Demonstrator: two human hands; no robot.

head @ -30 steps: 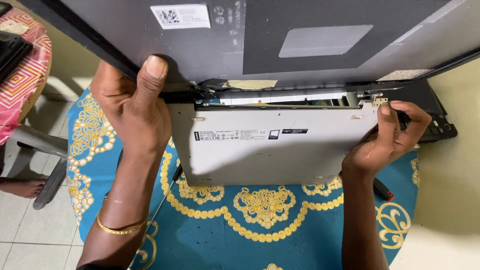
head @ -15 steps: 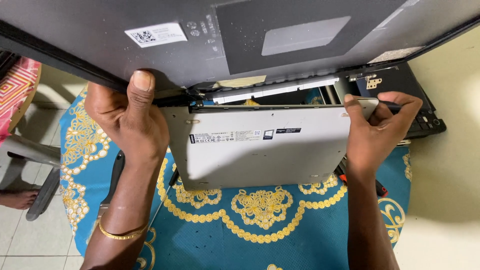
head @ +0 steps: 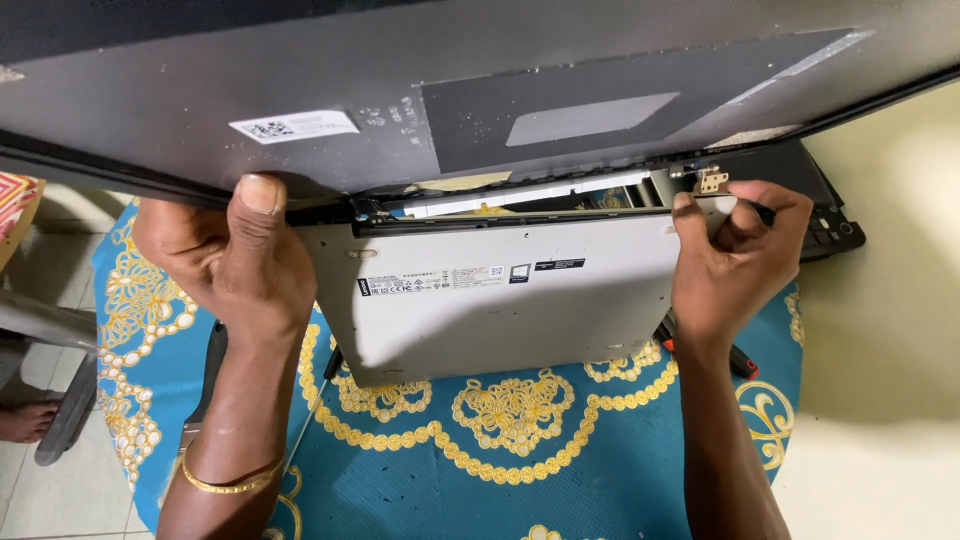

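Both hands grip the laptop base [head: 510, 295] above the blue cloth [head: 560, 470]; left hand [head: 235, 265] and right hand [head: 735, 250], fingers closed, now sit nearer the hinge corners than a second ago; the dark lid [head: 400, 90] looms closer, suggesting the hinge is being worked apart

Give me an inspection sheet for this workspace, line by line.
Surface: blue cloth with a gold pattern, spread on a pale floor.
Job's things: grey laptop base underside up, its dark lid swung open towards the camera; a bare hinge shows at the right corner.
Clutter: screwdriver by the left forearm; a red and black tool under the right wrist; a black keyboard piece at the right.
Grippers: left hand grips the left hinge corner, thumb on the lid; right hand pinches the right corner.
Cables: nothing seen.
Surroundings: chair leg and a bare foot at the left.
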